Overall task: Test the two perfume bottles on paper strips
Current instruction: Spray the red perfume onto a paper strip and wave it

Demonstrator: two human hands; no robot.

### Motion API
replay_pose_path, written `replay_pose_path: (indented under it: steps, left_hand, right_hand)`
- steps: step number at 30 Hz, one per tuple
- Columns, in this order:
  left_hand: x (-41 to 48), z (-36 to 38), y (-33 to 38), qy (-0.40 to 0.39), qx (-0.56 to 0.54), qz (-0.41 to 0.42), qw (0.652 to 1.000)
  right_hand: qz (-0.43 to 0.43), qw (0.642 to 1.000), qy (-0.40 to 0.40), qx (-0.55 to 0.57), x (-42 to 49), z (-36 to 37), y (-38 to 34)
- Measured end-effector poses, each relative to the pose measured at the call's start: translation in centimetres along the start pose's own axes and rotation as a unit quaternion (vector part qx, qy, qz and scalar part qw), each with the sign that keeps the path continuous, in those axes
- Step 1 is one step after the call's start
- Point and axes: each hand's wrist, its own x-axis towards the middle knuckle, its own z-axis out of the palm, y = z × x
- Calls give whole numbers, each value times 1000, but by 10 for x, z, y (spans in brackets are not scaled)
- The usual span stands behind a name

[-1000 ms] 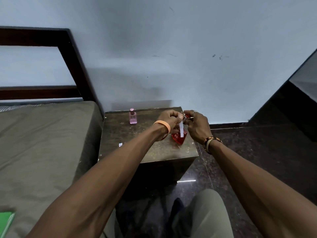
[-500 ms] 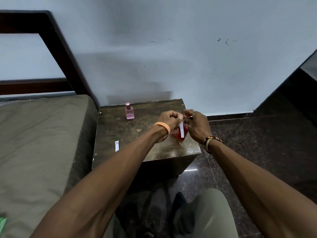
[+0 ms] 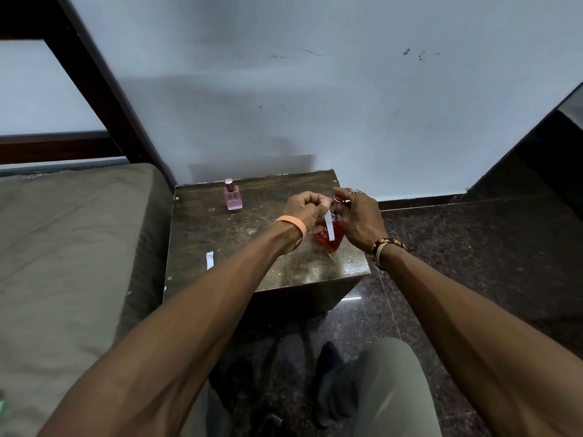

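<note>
- Red perfume bottle point(image 3: 332, 239): clear glass with red liquid, over the right half of the small brown table point(image 3: 252, 244), toward its front edge. Whether its base touches the tabletop cannot be told.
- Right hand point(image 3: 359, 216): fingers curled round the upper part of the red bottle, gripping it. One fingertip sits on the red cap at the top.
- Paper strip point(image 3: 329, 224): narrow and white, hanging down just in front of the red bottle, above the same right half of the table.
- Left hand point(image 3: 303, 209): fingers curled in, thumb and forefinger pinching the strip's top end. It is just beside the right hand, over the table's middle.
- Pink perfume bottle point(image 3: 232, 197): upright with its cap on, at the table's back left, well apart from both hands.
- Second paper strip point(image 3: 209, 260): lying flat near the table's left edge, toward the front.
- Orange wristband point(image 3: 295, 223): on the left wrist, above the table's centre.
- Beaded bracelet point(image 3: 385, 247): on the right wrist, over the table's right edge.
- Ring point(image 3: 355, 191): on a finger of the right hand.
- Olive mattress point(image 3: 63, 247): touching the table's left side.
- Dark speckled floor point(image 3: 473, 247): to the right of the table.
- Pale wall point(image 3: 347, 105): behind the table.
</note>
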Motion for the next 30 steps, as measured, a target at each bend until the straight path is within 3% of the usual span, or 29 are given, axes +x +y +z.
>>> replay_pose_path:
  steps: [12,30]
  left_hand:
    - [-2,-7,-10,7,1,-3,1000]
    - [4,-7,-21,-5,-1,-11,1000]
  right_hand:
    - [-12,999,-22,-21,-6,8,1]
    - [-3,1000,12,-24,-12,19,10]
